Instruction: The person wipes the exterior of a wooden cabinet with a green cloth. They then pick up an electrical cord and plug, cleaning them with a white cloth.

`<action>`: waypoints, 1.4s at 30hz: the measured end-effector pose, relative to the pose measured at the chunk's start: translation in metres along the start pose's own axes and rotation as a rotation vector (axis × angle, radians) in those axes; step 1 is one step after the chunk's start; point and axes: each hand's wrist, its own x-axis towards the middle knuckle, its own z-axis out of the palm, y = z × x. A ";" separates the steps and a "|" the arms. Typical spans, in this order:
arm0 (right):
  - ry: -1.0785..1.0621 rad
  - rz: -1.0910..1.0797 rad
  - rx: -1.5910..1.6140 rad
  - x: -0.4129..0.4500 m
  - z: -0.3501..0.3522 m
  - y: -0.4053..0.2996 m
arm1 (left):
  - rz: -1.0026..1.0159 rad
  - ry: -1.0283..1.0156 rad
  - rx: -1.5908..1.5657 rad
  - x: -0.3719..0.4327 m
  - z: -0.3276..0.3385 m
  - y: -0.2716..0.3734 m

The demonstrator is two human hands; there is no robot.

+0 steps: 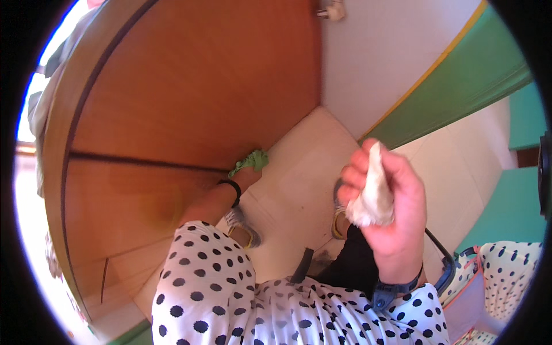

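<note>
My left hand, mostly behind a crumpled green cloth, reaches down to the bottom of the brown wooden panel. Its fingers are hidden, and the cloth lies against the panel's lower edge, close to the floor. My right hand is raised in front of me, with its fingers curled around a wadded off-white cloth. A pointed end of this cloth sticks up past the thumb.
Pale floor tiles lie below, with my two sneakers on them. A white wall with a green lower band stands at the right. A white plug hangs at the top. Teal furniture and dotted fabric are far right.
</note>
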 end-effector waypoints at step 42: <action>-0.010 0.068 -0.237 0.076 0.011 0.094 | -1.135 0.659 -0.047 -0.409 -0.057 0.061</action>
